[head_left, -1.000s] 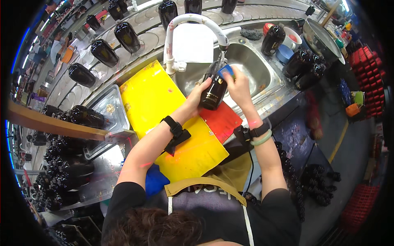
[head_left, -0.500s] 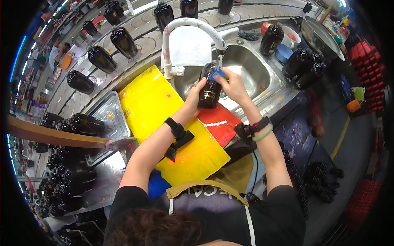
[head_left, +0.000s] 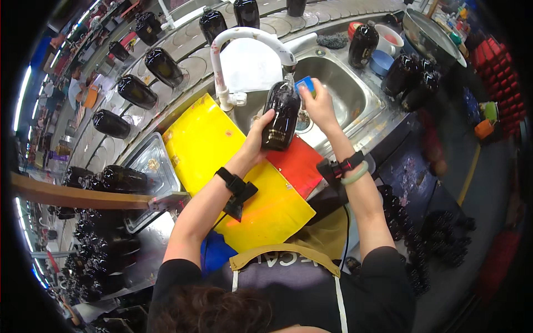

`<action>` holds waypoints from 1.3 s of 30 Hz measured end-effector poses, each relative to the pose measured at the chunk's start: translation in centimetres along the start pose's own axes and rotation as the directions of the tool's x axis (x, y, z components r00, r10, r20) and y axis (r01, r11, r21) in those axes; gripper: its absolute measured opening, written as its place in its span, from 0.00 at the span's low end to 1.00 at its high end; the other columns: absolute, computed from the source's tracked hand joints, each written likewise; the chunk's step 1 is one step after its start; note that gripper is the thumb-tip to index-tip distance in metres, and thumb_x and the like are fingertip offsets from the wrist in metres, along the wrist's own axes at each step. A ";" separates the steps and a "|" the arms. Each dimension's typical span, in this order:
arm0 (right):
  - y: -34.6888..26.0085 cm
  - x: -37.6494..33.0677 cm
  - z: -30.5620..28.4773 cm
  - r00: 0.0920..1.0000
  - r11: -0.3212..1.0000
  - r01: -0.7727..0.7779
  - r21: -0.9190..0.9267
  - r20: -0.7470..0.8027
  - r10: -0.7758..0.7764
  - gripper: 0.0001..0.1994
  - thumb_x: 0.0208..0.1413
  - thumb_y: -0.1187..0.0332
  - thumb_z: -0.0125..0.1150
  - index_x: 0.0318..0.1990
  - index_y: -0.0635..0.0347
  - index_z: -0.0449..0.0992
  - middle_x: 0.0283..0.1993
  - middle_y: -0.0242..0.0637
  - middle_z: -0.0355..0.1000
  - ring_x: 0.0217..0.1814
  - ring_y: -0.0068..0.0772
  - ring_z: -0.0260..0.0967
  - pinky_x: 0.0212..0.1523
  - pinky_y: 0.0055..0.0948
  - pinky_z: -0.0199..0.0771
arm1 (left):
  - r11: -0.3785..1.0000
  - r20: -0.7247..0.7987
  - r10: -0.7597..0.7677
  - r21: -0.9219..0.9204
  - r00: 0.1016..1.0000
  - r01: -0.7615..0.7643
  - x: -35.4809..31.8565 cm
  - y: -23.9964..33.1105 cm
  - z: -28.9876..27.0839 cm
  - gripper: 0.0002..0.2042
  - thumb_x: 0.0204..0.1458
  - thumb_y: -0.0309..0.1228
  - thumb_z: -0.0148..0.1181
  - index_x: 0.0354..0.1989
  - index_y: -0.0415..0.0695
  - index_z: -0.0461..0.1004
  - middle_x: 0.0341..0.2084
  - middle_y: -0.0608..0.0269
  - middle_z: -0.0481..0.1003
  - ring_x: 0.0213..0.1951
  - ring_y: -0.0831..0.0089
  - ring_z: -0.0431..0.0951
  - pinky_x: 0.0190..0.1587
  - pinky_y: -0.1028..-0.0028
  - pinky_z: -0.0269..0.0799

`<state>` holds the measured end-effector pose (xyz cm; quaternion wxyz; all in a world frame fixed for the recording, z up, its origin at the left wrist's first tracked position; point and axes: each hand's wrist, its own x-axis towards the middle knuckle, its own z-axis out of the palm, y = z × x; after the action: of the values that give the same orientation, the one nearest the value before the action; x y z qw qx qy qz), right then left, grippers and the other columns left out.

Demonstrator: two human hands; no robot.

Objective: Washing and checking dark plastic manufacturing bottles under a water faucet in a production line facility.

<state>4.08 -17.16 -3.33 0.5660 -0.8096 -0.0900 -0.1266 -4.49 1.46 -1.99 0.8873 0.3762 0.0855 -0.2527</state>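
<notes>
Left fingers (head_left: pixel 268 117) clamp a bottle (head_left: pixel 282 119), right fingers (head_left: pixel 317 91) pinch a blue pad (head_left: pixel 304 84); I fear running water (head_left: pixel 288 77) could loosen that grip.

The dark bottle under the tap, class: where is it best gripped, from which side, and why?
Probably around the wide body of the dark bottle, from the left, as the left hand does: its narrower top points toward the tap, its broad base away from it. The right hand, holding a blue pad, is on the other side.
</notes>
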 end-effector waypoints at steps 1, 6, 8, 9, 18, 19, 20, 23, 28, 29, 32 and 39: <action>-0.2 -0.3 0.4 1.000 1.000 -0.006 0.009 -0.001 0.006 0.10 0.62 0.67 0.58 0.46 0.63 0.74 0.29 0.32 0.73 0.28 0.18 0.70 0.25 0.25 0.69 | 1.000 -0.008 -0.004 0.006 1.000 0.004 -0.8 -0.3 0.0 0.22 0.62 0.44 0.55 0.56 0.41 0.69 0.41 0.58 0.79 0.39 0.69 0.81 0.43 0.68 0.80; -2.0 -0.9 1.2 0.998 0.987 -0.038 0.155 -0.049 0.046 0.11 0.62 0.66 0.57 0.47 0.63 0.74 0.35 0.33 0.75 0.32 0.22 0.71 0.32 0.27 0.71 | 0.972 -0.095 0.143 0.202 0.985 -0.122 -2.0 -1.2 -0.4 0.28 0.56 0.35 0.64 0.63 0.45 0.59 0.49 0.59 0.74 0.47 0.69 0.79 0.46 0.66 0.79; -2.8 -0.9 0.8 1.000 0.989 0.020 0.148 0.002 -0.020 0.13 0.61 0.65 0.57 0.47 0.65 0.73 0.36 0.39 0.76 0.36 0.28 0.72 0.40 0.30 0.72 | 0.963 -0.090 0.136 0.246 0.987 -0.111 -1.9 -1.4 -0.3 0.28 0.57 0.34 0.62 0.65 0.49 0.58 0.51 0.60 0.73 0.49 0.68 0.78 0.48 0.65 0.78; -2.5 -0.6 0.8 1.000 0.989 0.017 0.149 -0.003 -0.017 0.13 0.61 0.65 0.57 0.47 0.65 0.73 0.36 0.39 0.76 0.36 0.28 0.72 0.40 0.30 0.72 | 0.959 -0.117 0.136 0.265 0.984 -0.101 -1.8 -1.6 -0.2 0.29 0.56 0.34 0.63 0.65 0.49 0.58 0.51 0.60 0.73 0.48 0.69 0.78 0.48 0.65 0.78; -2.6 -0.4 0.1 1.000 0.991 0.022 0.133 -0.016 -0.020 0.11 0.57 0.66 0.59 0.44 0.64 0.75 0.34 0.48 0.77 0.38 0.46 0.77 0.41 0.37 0.73 | 0.930 -0.143 0.199 0.338 0.970 -0.141 -1.2 -2.2 0.0 0.32 0.49 0.36 0.71 0.59 0.39 0.60 0.46 0.55 0.74 0.43 0.68 0.79 0.45 0.68 0.78; -2.9 -0.7 0.1 1.000 0.990 0.000 0.140 0.012 -0.001 0.11 0.57 0.67 0.59 0.44 0.63 0.75 0.34 0.48 0.77 0.38 0.46 0.77 0.41 0.37 0.73 | 0.930 -0.143 0.200 0.340 0.969 -0.142 -1.2 -2.3 -0.1 0.32 0.49 0.36 0.71 0.59 0.39 0.60 0.46 0.55 0.74 0.43 0.68 0.79 0.45 0.68 0.78; -3.2 -0.5 0.0 1.000 0.990 0.001 0.141 0.011 -0.003 0.11 0.57 0.67 0.59 0.44 0.63 0.75 0.34 0.48 0.77 0.38 0.46 0.77 0.41 0.37 0.73 | 0.931 -0.148 0.209 0.334 0.967 -0.150 -1.3 -2.4 -0.2 0.32 0.50 0.37 0.71 0.59 0.39 0.60 0.46 0.55 0.74 0.43 0.68 0.79 0.45 0.68 0.78; -3.1 0.2 -0.4 0.998 0.996 0.063 0.061 -0.004 -0.063 0.10 0.58 0.67 0.58 0.44 0.62 0.76 0.35 0.47 0.78 0.37 0.45 0.77 0.41 0.36 0.74 | 0.921 -0.160 0.226 0.356 0.961 -0.158 -1.5 -2.4 0.3 0.33 0.50 0.36 0.71 0.59 0.39 0.59 0.47 0.55 0.74 0.44 0.68 0.79 0.45 0.68 0.78; -3.3 0.0 -1.5 0.985 0.989 -0.034 0.147 0.174 0.008 0.12 0.57 0.66 0.60 0.44 0.64 0.76 0.36 0.48 0.78 0.39 0.46 0.77 0.41 0.35 0.73 | 0.909 -0.144 0.260 0.371 0.955 -0.191 -2.1 -2.6 1.2 0.34 0.50 0.35 0.71 0.61 0.40 0.58 0.48 0.56 0.73 0.46 0.69 0.78 0.47 0.68 0.78; -3.6 -0.1 -1.5 0.984 0.988 -0.035 0.147 0.175 0.008 0.12 0.57 0.66 0.60 0.44 0.64 0.76 0.36 0.48 0.78 0.39 0.46 0.77 0.41 0.35 0.73 | 0.909 -0.146 0.260 0.371 0.954 -0.191 -2.1 -2.5 1.0 0.34 0.50 0.35 0.71 0.61 0.40 0.58 0.48 0.56 0.73 0.46 0.69 0.78 0.47 0.68 0.78; -3.0 0.0 -0.9 0.996 0.999 -0.022 0.025 0.083 0.020 0.15 0.56 0.63 0.61 0.45 0.65 0.76 0.35 0.46 0.77 0.37 0.35 0.75 0.41 0.35 0.72 | 0.914 -0.150 0.239 0.368 0.959 -0.170 -1.9 -2.5 1.0 0.35 0.49 0.35 0.72 0.62 0.41 0.57 0.49 0.56 0.72 0.47 0.69 0.77 0.48 0.68 0.77; -1.7 0.5 -0.5 0.999 0.999 0.040 -0.028 0.037 -0.039 0.12 0.60 0.66 0.59 0.45 0.66 0.74 0.27 0.28 0.72 0.23 0.18 0.66 0.24 0.26 0.65 | 0.900 -0.149 0.284 0.381 0.947 -0.210 -2.1 -3.0 0.9 0.36 0.49 0.35 0.72 0.62 0.40 0.57 0.49 0.57 0.73 0.48 0.69 0.77 0.48 0.68 0.76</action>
<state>3.96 -17.05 -1.47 0.5498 -0.8180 -0.1144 -0.1245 -7.85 -0.17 -2.51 0.8150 0.5636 0.0784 -0.1094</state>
